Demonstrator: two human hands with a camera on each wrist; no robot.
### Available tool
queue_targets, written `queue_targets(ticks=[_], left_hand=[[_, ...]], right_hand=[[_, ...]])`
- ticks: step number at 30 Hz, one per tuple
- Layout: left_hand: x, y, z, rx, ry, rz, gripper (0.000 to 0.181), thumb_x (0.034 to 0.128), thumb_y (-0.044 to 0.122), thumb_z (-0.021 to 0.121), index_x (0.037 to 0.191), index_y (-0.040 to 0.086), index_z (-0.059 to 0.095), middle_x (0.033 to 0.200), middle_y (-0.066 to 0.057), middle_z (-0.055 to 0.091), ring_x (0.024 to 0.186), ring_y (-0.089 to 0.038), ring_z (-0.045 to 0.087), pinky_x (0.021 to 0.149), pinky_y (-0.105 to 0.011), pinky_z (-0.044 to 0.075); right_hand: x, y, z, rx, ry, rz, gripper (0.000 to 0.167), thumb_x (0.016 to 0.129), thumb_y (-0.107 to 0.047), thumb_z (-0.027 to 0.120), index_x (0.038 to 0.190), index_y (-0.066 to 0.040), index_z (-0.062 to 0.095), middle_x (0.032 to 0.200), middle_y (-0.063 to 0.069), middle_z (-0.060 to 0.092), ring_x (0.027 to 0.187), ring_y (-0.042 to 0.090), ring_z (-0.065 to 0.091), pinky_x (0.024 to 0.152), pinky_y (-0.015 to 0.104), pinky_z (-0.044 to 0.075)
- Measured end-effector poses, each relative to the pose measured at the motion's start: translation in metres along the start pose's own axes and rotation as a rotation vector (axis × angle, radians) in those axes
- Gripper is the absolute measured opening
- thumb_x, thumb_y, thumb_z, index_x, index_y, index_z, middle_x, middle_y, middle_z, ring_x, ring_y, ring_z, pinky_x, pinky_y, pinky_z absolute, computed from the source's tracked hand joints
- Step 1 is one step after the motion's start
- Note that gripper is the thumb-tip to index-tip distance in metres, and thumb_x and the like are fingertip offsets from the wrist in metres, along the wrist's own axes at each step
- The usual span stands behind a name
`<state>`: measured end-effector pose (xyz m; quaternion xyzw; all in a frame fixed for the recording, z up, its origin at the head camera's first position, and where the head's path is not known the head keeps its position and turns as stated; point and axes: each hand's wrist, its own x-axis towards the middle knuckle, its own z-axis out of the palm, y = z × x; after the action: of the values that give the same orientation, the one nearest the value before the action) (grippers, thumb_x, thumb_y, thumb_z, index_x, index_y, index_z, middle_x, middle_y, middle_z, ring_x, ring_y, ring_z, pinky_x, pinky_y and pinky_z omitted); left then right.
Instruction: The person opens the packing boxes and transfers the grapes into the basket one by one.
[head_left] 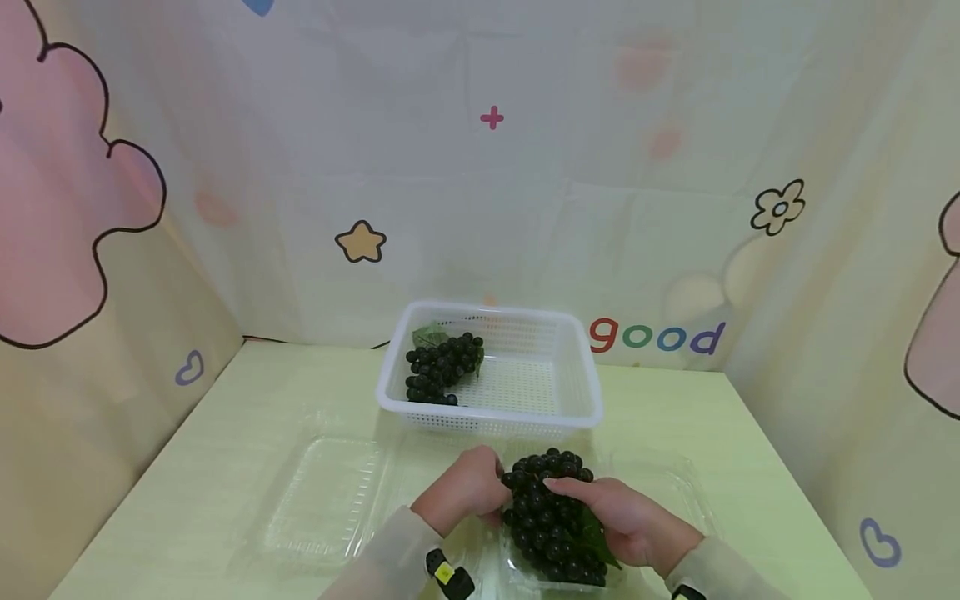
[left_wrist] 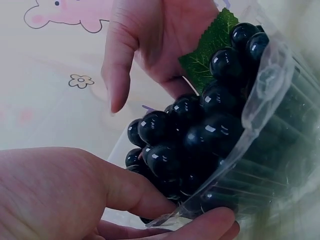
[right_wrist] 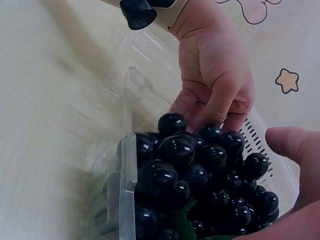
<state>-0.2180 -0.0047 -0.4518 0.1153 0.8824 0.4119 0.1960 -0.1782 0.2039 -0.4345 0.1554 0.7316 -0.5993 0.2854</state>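
A bunch of dark grapes (head_left: pixel 546 521) lies in a clear plastic container (left_wrist: pixel 295 135), heaped above its rim. Thumb and fingers of my left hand (head_left: pixel 467 486) pinch the container's edge beside the grapes; in the left wrist view the thumb (left_wrist: pixel 135 192) is on the inner side, the fingertips outside. My right hand (head_left: pixel 628 518) is at the right side of the bunch, by a green leaf (left_wrist: pixel 207 52). Its thumb (right_wrist: pixel 287 140) extends straight over the grapes, and its other fingers are partly hidden in the head view.
A white perforated basket (head_left: pixel 585 367) stands behind the hands, with another grape bunch (head_left: pixel 442 367) in its left part. Clear plastic containers lie flat on the table at left (head_left: pixel 322 492) and at right (head_left: pixel 678 492). A printed curtain (head_left: pixel 450 167) hangs behind the table.
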Motion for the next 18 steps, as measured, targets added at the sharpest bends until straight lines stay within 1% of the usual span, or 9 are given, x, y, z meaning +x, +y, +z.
queue_targets(ticks=[4, 6, 7, 9, 11, 13, 15, 16, 18], left_hand=[[0.001, 0.001, 0.000, -0.005, -0.016, -0.016, 0.006, 0.0818, -0.005, 0.065, 0.080, 0.000, 0.063, 0.063, -0.013, 0.070, 0.061, -0.028, 0.075, 0.059, -0.033, 0.056], [0.002, 0.001, -0.001, -0.006, -0.022, -0.021, 0.003, 0.0822, -0.004, 0.066, 0.082, -0.002, 0.065, 0.064, -0.013, 0.070, 0.061, -0.028, 0.075, 0.062, -0.035, 0.059], [0.002, 0.001, -0.001, -0.010, -0.024, -0.025, 0.003, 0.0827, -0.004, 0.067, 0.082, -0.002, 0.065, 0.064, -0.013, 0.070, 0.061, -0.028, 0.075, 0.062, -0.036, 0.059], [0.003, 0.001, -0.001, -0.015, -0.031, -0.034, 0.003, 0.0835, -0.004, 0.067, 0.084, -0.002, 0.065, 0.064, -0.013, 0.071, 0.061, -0.028, 0.075, 0.061, -0.036, 0.059], [0.003, 0.002, -0.001, -0.020, -0.037, -0.047, 0.006, 0.0845, -0.003, 0.067, 0.090, -0.003, 0.065, 0.065, -0.012, 0.070, 0.062, -0.028, 0.075, 0.061, -0.035, 0.058], [0.003, 0.002, 0.000, -0.025, -0.038, -0.054, 0.011, 0.0849, -0.003, 0.066, 0.095, -0.005, 0.064, 0.065, -0.012, 0.070, 0.061, -0.028, 0.075, 0.061, -0.035, 0.057], [0.003, 0.002, 0.000, -0.024, -0.034, -0.053, 0.012, 0.0842, -0.004, 0.066, 0.096, -0.005, 0.064, 0.064, -0.012, 0.070, 0.060, -0.027, 0.074, 0.060, -0.034, 0.056], [0.003, 0.002, 0.000, -0.025, -0.031, -0.050, 0.012, 0.0839, -0.004, 0.065, 0.096, -0.005, 0.064, 0.063, -0.012, 0.070, 0.060, -0.027, 0.074, 0.059, -0.033, 0.056], [0.003, 0.001, 0.000, -0.024, -0.026, -0.039, 0.010, 0.0831, -0.005, 0.065, 0.093, -0.004, 0.064, 0.061, -0.012, 0.070, 0.059, -0.027, 0.074, 0.057, -0.031, 0.054]], right_hand=[[0.004, 0.002, 0.001, -0.021, 0.012, 0.000, 0.116, 0.088, -0.051, 0.074, 0.157, 0.015, 0.007, 0.164, 0.036, 0.007, 0.152, 0.056, 0.002, 0.122, 0.069, 0.013], [0.008, 0.004, 0.001, -0.020, 0.024, 0.002, 0.116, 0.087, -0.052, 0.075, 0.156, 0.015, 0.011, 0.163, 0.036, 0.011, 0.152, 0.056, 0.008, 0.122, 0.068, 0.019], [0.009, 0.005, 0.000, -0.016, 0.027, 0.003, 0.114, 0.087, -0.052, 0.075, 0.156, 0.014, 0.014, 0.163, 0.035, 0.014, 0.151, 0.055, 0.012, 0.122, 0.067, 0.022], [0.012, 0.008, -0.001, 0.003, 0.023, 0.002, 0.104, 0.087, -0.052, 0.076, 0.152, 0.013, 0.028, 0.159, 0.032, 0.027, 0.147, 0.051, 0.032, 0.118, 0.062, 0.035], [0.015, 0.011, -0.002, 0.034, -0.009, 0.002, 0.093, 0.088, -0.051, 0.075, 0.147, 0.010, 0.039, 0.152, 0.028, 0.042, 0.136, 0.044, 0.050, 0.112, 0.058, 0.045], [0.017, 0.013, -0.003, 0.061, -0.054, -0.002, 0.082, 0.089, -0.050, 0.074, 0.141, 0.008, 0.048, 0.143, 0.022, 0.055, 0.121, 0.034, 0.063, 0.104, 0.053, 0.052], [0.019, 0.015, -0.004, 0.081, -0.103, -0.002, 0.077, 0.090, -0.050, 0.073, 0.140, 0.005, 0.051, 0.136, 0.017, 0.061, 0.112, 0.027, 0.068, 0.100, 0.050, 0.056], [0.020, 0.015, -0.005, 0.091, -0.134, -0.004, 0.076, 0.091, -0.050, 0.071, 0.140, 0.005, 0.051, 0.135, 0.016, 0.063, 0.111, 0.027, 0.068, 0.100, 0.050, 0.056], [0.021, 0.016, -0.005, 0.096, -0.166, -0.006, 0.078, 0.092, -0.052, 0.070, 0.142, 0.004, 0.049, 0.134, 0.015, 0.063, 0.111, 0.026, 0.068, 0.101, 0.049, 0.055]])
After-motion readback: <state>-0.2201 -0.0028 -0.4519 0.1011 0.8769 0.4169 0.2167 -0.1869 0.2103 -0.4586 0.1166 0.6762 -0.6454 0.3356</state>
